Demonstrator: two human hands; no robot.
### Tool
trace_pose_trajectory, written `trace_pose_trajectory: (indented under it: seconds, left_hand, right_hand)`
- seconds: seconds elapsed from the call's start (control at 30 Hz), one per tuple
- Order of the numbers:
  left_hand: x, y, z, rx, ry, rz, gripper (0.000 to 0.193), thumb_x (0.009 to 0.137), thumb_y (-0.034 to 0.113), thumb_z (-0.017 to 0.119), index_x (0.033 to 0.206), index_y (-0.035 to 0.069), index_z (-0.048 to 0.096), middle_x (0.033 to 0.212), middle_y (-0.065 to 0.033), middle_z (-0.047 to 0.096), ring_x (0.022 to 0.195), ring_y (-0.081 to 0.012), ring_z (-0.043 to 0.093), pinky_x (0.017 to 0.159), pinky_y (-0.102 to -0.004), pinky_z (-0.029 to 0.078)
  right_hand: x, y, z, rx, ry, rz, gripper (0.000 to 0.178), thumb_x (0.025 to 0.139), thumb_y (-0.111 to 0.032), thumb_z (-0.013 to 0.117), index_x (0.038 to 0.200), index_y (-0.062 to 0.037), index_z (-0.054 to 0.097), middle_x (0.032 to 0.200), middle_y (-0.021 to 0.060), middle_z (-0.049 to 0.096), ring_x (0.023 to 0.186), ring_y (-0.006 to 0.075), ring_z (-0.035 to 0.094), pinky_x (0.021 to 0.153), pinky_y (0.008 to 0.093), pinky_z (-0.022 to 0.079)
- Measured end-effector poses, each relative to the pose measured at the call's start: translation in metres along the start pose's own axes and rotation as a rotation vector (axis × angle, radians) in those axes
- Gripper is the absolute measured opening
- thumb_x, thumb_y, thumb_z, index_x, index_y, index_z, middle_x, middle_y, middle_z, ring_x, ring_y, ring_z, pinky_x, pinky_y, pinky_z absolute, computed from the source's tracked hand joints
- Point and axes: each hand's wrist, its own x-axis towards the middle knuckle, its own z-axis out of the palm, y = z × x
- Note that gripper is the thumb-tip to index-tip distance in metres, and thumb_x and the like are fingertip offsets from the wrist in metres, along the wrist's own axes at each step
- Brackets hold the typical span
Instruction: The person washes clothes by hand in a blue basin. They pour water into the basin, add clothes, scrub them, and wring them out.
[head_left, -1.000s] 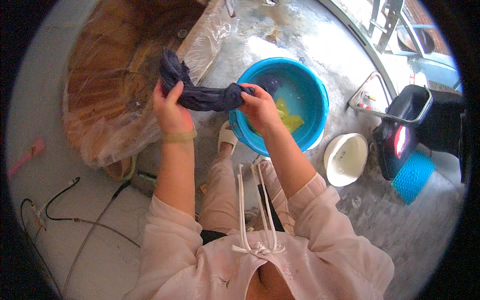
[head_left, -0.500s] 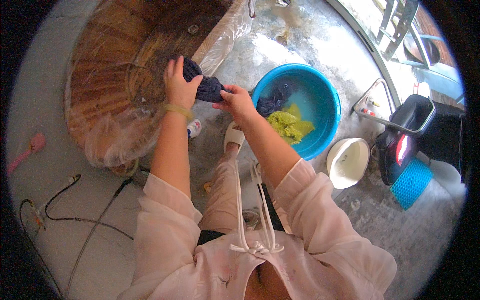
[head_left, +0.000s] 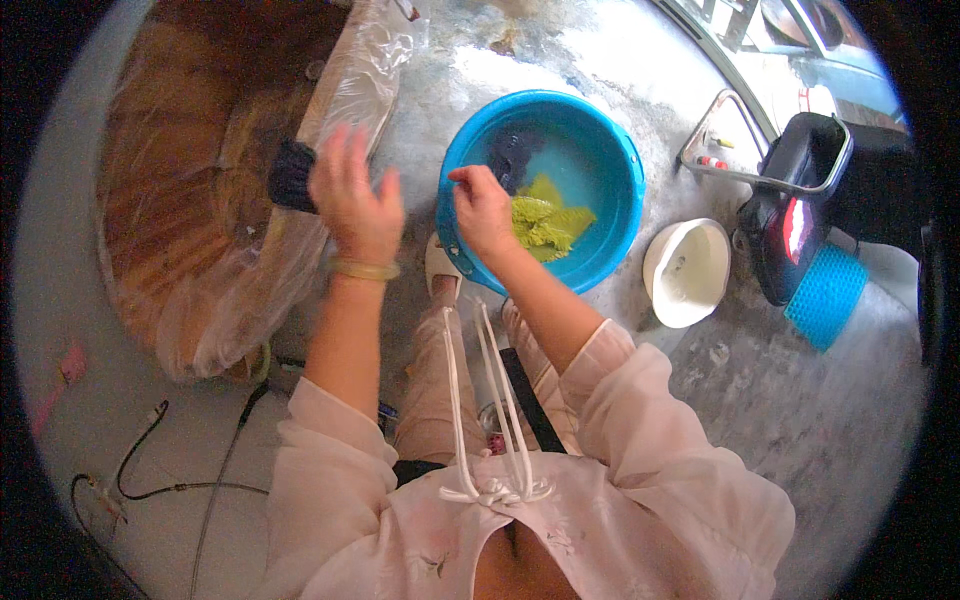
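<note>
A dark, ribbed piece of cloth (head_left: 290,176) lies over the near rim of a large wooden tub (head_left: 150,150), which is wrapped in clear plastic. Beside it my left hand (head_left: 358,200) is raised with its fingers apart, slightly blurred and holding nothing. My right hand (head_left: 484,212) hovers by the left rim of a blue basin (head_left: 628,215), its fingers curled in and no cloth showing in them. In the basin's cloudy water sit a yellow-green cloth (head_left: 548,225) and, farther left, another dark cloth (head_left: 510,152).
A white bowl (head_left: 688,272) stands right of the basin on the wet concrete floor. Beyond it are a black case (head_left: 790,245), a metal frame (head_left: 700,150) and a blue textured mat (head_left: 828,298). Black hoses (head_left: 215,486) run across the floor at lower left.
The dark cloth, held between both hands before, now lies on the tub rim. My left hand has let go, my right hand has moved to the basin, and the view has shifted.
</note>
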Motion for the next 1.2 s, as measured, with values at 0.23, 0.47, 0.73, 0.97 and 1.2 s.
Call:
trace_pose_trajectory:
  seconds: [0.23,0.47,0.73,0.97,1.2]
  left_hand:
    - [-0.054,0.058,0.066,-0.689,-0.565,-0.434,0.039,0.072,0.002,0.062,0.111,0.003,0.054,0.109,-0.01,0.057,0.095,-0.0208,0.057,0.079,-0.0319,0.046]
    - [-0.085,0.056,0.103,-0.979,-0.642,-0.815,0.033,0.079,0.005,0.06,0.111,0.003,0.054,0.106,-0.0084,0.058,0.09,-0.0154,0.057,0.068,-0.027,0.049]
    - [-0.072,0.07,0.102,-1.099,-0.581,-1.126,0.032,0.082,0.017,0.06,0.11,0.002,0.053,0.105,-0.0099,0.057,0.093,-0.018,0.056,0.071,-0.0315,0.05]
    - [-0.062,0.081,0.117,-1.413,-0.488,-1.502,0.078,0.08,0.047,0.059,0.134,0.003,0.024,0.127,-0.0181,0.039,0.11,-0.031,0.043,0.083,-0.0487,0.044]
    - [-0.046,0.086,0.138,-1.561,-0.792,-1.418,0.065,0.083,0.057,0.046,0.125,0.009,0.036,0.096,-0.0123,0.059,0.07,-0.0223,0.06,0.064,-0.037,0.051]
  right_hand:
    - [0.017,0.076,-0.048,-0.519,-0.059,0.134,0.032,0.074,-0.01,0.057,0.106,-0.0064,0.054,0.099,0.0177,0.052,0.09,0.035,0.054,0.077,0.0435,0.046]
    - [0.049,0.1,-0.045,-0.493,-0.01,0.268,0.062,0.07,-0.025,0.069,0.125,-0.0115,0.043,0.134,0.0188,0.034,0.115,0.0368,0.042,0.091,0.0431,0.041]
    - [0.044,0.125,-0.043,-0.247,-0.229,0.352,0.029,0.061,-0.021,0.07,0.08,-0.0032,0.059,0.075,0.0165,0.061,0.073,0.0298,0.061,0.07,0.0378,0.048]
    - [0.018,0.096,-0.082,0.8,0.086,0.537,0.026,0.063,-0.004,0.055,0.089,-0.0029,0.056,0.084,0.0078,0.057,0.074,0.0173,0.054,0.069,0.0282,0.044]
    - [-0.043,-0.006,-0.102,0.329,-0.066,0.056,0.022,0.069,-0.007,0.058,0.091,-0.0041,0.055,0.082,0.0115,0.054,0.075,0.0256,0.056,0.069,0.0323,0.045]
